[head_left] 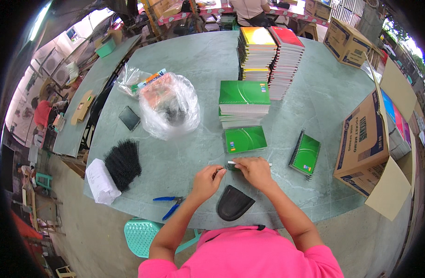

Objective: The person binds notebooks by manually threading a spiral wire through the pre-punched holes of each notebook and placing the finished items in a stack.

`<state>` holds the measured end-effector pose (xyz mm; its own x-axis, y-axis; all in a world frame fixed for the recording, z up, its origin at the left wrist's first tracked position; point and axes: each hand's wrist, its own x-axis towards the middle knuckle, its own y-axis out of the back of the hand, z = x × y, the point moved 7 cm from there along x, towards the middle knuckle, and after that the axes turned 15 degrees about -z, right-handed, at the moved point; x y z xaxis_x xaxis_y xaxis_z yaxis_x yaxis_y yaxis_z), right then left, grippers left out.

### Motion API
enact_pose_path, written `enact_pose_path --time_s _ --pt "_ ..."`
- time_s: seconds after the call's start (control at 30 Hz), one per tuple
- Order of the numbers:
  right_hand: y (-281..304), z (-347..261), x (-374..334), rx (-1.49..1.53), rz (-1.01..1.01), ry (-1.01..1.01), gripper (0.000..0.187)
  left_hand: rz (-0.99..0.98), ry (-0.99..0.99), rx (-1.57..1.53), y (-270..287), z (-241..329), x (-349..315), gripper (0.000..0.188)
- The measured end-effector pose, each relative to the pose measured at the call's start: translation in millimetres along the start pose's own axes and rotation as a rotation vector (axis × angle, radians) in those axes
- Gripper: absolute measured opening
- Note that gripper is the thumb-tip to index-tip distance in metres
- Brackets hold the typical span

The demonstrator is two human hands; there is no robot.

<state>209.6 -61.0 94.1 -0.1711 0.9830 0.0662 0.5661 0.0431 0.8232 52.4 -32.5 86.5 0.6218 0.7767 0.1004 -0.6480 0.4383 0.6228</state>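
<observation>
My right hand (255, 171) is closed over a small notebook (231, 165) held nearly edge-on, its white page edge showing past the fingers. Just left of it, my left hand (207, 183) pinches something small and dark, mostly hidden by the fingers. A loose green notebook (245, 139) lies beyond both hands, in front of a stack of green notebooks (244, 95). To the right rests a green notebook with a black spiral binding (306, 154). A black rounded pouch (235, 203) is between my forearms. Blue-handled pliers (171, 204) lie beside my left forearm.
Left are black binding coils (123, 163), a white paper bundle (102, 181), a dark flat case (129, 118) and a clear plastic bag (170, 109). Tall yellow and red notebook stacks (270, 60) stand behind. An open carton (364, 139) occupies the right edge; a turquoise stool (142, 237) is below.
</observation>
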Motion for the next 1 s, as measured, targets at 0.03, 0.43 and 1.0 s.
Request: enact_pose_path --time_s 0.03,0.43,1.0 --pt "0.4 -0.2 0.3 0.005 -0.023 -0.002 0.017 -0.015 0.029 0.010 -1.3 -1.4 1.2 0.021" --pt "-2.4 -5.8 1.6 0.055 -0.058 -0.003 0.014 -0.022 0.070 -0.080 -2.8 -16.6 10.7 0.017" --pt "-4.9 -16.9 3.8 0.046 0.013 0.117 0.021 -0.335 0.197 -0.062 7.5 -22.3 20.3 0.023"
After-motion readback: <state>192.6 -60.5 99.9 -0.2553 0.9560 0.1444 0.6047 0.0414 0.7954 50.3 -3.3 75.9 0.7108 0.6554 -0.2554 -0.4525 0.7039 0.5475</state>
